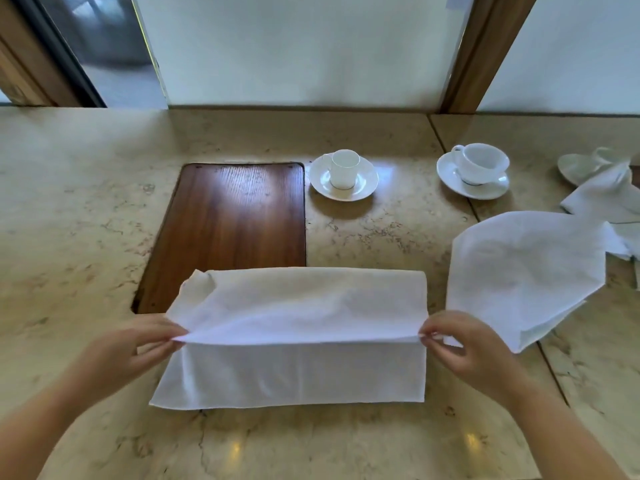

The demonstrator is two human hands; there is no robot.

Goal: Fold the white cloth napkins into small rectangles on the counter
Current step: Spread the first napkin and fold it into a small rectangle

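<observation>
A white cloth napkin lies on the beige marble counter in front of me, its upper layer lifted over the lower one. My left hand pinches the lifted edge at its left corner. At the right corner, my right hand pinches the same edge. The far part of the napkin rests partly on a dark wooden inset board. A second white napkin lies loosely folded to the right.
Two white cups on saucers stand behind: a small one at the centre, a wider one to its right. More crumpled white cloth and a dish lie at the far right. A wall and wooden frame close the back.
</observation>
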